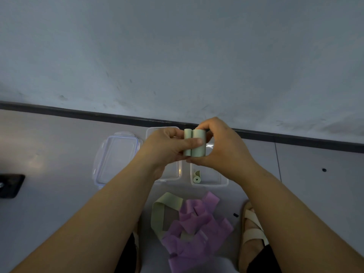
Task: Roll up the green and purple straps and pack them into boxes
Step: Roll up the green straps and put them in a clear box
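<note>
Green roll [196, 179] in right box [222, 182]

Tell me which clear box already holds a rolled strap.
The box on the right: a small rolled green strap lies in its near left corner. The box beside the lid shows none where visible.

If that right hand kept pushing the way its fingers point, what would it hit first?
Its fingers point left. The right hand already pinches the green strap roll, so that comes first; just behind it seems to be the left hand, holding the same roll.
</note>
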{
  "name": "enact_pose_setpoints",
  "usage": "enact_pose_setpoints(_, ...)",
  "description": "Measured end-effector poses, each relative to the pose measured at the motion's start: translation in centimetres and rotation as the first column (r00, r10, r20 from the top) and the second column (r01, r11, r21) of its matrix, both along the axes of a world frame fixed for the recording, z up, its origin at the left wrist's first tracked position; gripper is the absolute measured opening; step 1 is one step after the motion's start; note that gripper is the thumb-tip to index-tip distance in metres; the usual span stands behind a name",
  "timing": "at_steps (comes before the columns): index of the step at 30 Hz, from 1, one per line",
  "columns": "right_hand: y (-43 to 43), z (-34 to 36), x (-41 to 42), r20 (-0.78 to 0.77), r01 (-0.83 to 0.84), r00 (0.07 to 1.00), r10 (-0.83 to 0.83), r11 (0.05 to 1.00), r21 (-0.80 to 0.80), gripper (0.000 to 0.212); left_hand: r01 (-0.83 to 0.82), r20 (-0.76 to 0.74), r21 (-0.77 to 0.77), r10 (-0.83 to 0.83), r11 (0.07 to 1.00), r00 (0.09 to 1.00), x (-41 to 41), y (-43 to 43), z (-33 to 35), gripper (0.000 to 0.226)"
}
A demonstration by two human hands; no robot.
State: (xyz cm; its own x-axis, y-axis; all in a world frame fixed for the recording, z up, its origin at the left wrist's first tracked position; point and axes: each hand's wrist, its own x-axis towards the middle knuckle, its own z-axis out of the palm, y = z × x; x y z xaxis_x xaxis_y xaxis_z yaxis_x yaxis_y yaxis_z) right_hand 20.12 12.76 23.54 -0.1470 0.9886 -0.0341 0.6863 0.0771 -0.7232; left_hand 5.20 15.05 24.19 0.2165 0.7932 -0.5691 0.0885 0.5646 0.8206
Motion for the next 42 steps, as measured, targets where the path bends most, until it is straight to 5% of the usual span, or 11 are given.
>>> enact_pose_setpoints(5, -0.2, -0.2, -0.2, 0.014, -0.028, 0.999, 0.029, 0.999, -0.021, 0.055, -0.02, -0.05, 0.021, 0.021, 1.0, 0.999, 0.5, -0.4, -0.3, 0.031)
enact_pose_setpoints(11, -1.4, -0.8, -0.4, -0.388, 0.058, 0.914, -0.119, 0.985, -0.165, 0.068, -0.07, 0.152, -0.119, 0.088, 0.99, 0.984, 0.7, -0.6, 0.3, 0.037)
enact_pose_setpoints(15, -2.0, -0.4, -0.1, -0.471, 0.06, 0.872, -0.136, 0.983, -0.172, 0.072, -0.033, 0.279, -0.211, 0.092, 0.977, 0.956, 0.6, -0.7, 0.7, 0.028)
enact_pose_setpoints(32, -1.6, 1.2, 0.5, 0.048, -0.032, 0.998, 0.03, 0.999, 0.042, 0.057, 0.146, 0.207, -0.065, -0.13, 0.987, 0.97, 0.4, -0.8, 0.5, 0.033)
enact_pose_setpoints(42, -1.3, 2.0, 1.3, 0.085, -0.019, 0.996, 0.014, 0.998, 0.057, 0.058, -0.023, 0.285, -0.152, 0.066, 0.988, 0.956, 0.9, -0.7, 0.5, 0.026)
